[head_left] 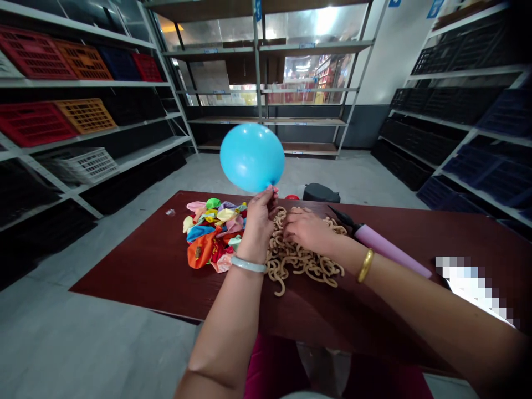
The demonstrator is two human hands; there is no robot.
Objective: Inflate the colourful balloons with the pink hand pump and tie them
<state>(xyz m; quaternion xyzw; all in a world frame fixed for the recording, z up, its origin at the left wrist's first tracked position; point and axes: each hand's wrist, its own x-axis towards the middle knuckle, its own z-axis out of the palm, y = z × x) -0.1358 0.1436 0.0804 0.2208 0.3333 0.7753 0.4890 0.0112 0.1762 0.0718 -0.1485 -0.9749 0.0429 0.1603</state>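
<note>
Left hand [261, 207] pinching inflated sky-blue glossy balloon [252, 157], right hand [308, 226] in pile of tan curled rope-like pieces [301, 263]

Two bare hands over a dark reddish-brown wood-look tabletop [137, 260]. Left hand: fingers closed on the balloon's neck. Balloon up in the air above the tabletop's far edge, round end tilted up and left. Right hand: palm down, fingers bent into the tan pile – fingertips hidden, can't tell if gripping anything. Pale whitish bangle [248, 265] on left wrist, gold-coloured bangle [366, 265] on right.

Left of the left hand: heap of limp multicoloured deflated balloons [211, 235] – orange, blue, yellow, green, pink. Right of the tan pile: lilac cylinder with black tapered end [390, 250], lying at a slant, black end beside the pile. Farther right: pixelated flat item [474, 282], details unreadable.

Beyond the tabletop: dark grey rounded seat-like object [321, 193], metal shelving [260, 119]. Red plastic crate [35, 52] on a left shelf.
</note>
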